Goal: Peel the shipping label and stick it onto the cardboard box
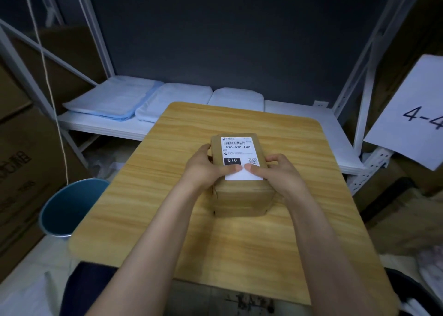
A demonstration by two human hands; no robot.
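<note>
A brown cardboard box [242,198] stands in the middle of the wooden table [167,208]. A white shipping label [239,151] with a barcode, "070-070-A80" and a black "070" block lies flat on the box's top. My left hand [208,168] clasps the box's left side, its thumb pressing on the label's lower part. My right hand [273,172] holds the right side, thumb and fingertips resting on the label near its QR code. The label's lower middle is hidden under my thumbs.
A blue bin [69,210] stands on the floor left of the table. Behind the table a white shelf [299,114] carries folded white and blue packets [115,100]. Cardboard cartons [21,172] are stacked at left, and a sheet marked "4-4" [412,114] hangs at right.
</note>
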